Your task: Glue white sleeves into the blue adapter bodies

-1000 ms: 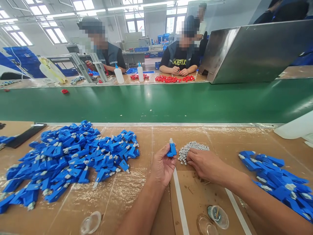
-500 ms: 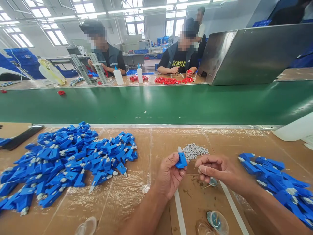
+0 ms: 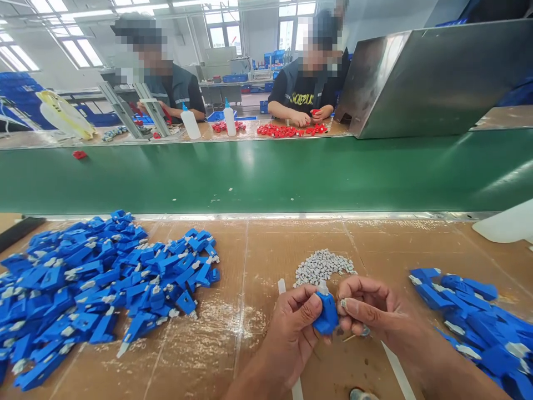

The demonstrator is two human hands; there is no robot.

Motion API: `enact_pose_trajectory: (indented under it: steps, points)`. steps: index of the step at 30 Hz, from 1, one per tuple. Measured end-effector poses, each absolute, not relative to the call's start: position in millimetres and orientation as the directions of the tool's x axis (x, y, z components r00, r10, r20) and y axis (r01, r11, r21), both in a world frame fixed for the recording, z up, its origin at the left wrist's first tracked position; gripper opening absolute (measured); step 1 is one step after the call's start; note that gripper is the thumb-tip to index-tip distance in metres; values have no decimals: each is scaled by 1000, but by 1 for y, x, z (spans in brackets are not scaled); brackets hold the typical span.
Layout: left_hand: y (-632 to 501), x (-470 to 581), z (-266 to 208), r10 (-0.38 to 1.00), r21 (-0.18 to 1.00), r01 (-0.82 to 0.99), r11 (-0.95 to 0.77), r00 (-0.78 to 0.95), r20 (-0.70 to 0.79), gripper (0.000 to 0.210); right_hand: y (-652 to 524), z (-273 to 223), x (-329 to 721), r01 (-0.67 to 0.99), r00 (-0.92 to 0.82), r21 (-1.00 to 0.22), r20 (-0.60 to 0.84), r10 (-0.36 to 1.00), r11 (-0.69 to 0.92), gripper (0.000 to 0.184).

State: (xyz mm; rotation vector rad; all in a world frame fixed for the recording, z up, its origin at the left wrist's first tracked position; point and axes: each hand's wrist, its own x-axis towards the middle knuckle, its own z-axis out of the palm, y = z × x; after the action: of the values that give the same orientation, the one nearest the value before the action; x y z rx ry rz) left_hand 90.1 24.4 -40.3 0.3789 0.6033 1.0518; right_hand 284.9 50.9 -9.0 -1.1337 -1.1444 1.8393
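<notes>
Between the thumb and fingers of my left hand (image 3: 293, 328) is a blue plastic part (image 3: 327, 315) with a pale grey tip pointing up. Close beside it, my right hand (image 3: 370, 308) is closed in a pinch on a small grey piece (image 3: 343, 303), its fingertips nearly at the blue part's right side. Whether the two touch I cannot tell. Just beyond my hands lies a heap of small grey pieces (image 3: 322, 264). Partly hidden under my right hand is a small clear object (image 3: 365, 331) with a thin stick.
A large pile of blue parts (image 3: 95, 278) spreads on the left, a smaller pile (image 3: 470, 311) on the right. A green conveyor belt (image 3: 250, 172) runs across beyond the table (image 3: 216, 344). Two people sit opposite by red parts (image 3: 287, 130), bottles (image 3: 230, 119) and a metal hood (image 3: 416, 83).
My hands have come closer together and lower in view, the right one now beside the blue part. The blue part has turned somewhat. The camera view has shifted, and the cups have mostly left it.
</notes>
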Motion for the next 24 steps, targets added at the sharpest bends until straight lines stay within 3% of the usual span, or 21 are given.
enact_pose_trajectory:
  steps: [16,24]
  points:
    - [23,91,-36,896,634,-633,445,319,-310,54,35,-2,284,-19,-271,-954,-284,920,-300,47]
    - [28,86,-31,891,646,-614,453,303,-337,53,-9,6,332,322,-252,-933,-250,935,-163,44]
